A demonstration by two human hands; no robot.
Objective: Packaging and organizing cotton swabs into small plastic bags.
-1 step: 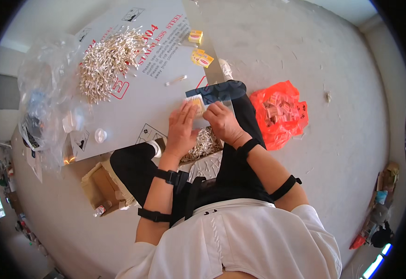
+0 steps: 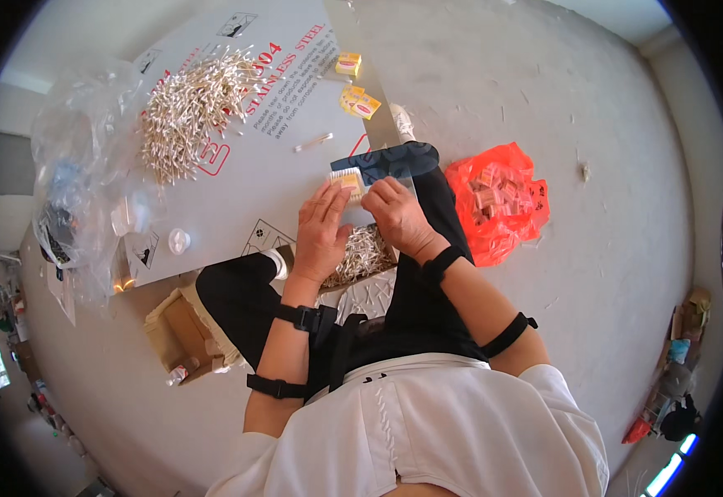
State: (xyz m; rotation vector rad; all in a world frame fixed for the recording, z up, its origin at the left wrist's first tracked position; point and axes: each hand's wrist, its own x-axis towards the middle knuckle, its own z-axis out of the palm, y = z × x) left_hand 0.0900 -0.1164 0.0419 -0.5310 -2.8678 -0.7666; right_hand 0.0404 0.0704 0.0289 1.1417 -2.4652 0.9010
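My left hand (image 2: 322, 232) is closed on a small yellow-and-white packet of cotton swabs (image 2: 349, 181), its fingers lying over the near side. A row of white tips shows along the packet's far edge. My right hand (image 2: 398, 217) is closed at the packet's right side, fingertips curled together; what they pinch is hidden. Below my hands, between my knees, stands an open box of loose cotton swabs (image 2: 363, 253). A big heap of cotton swabs (image 2: 189, 120) lies on the table (image 2: 250, 186) to the left.
Two yellow packets (image 2: 348, 65) (image 2: 360, 103) and a few swabs (image 2: 313, 142) lie farther out. A dark strip (image 2: 388, 163) crosses the table's right edge. Clear plastic bags (image 2: 72, 190) and a round white container (image 2: 178, 241) are left. A red bag (image 2: 502, 203) and open carton (image 2: 181, 327) are on the floor.
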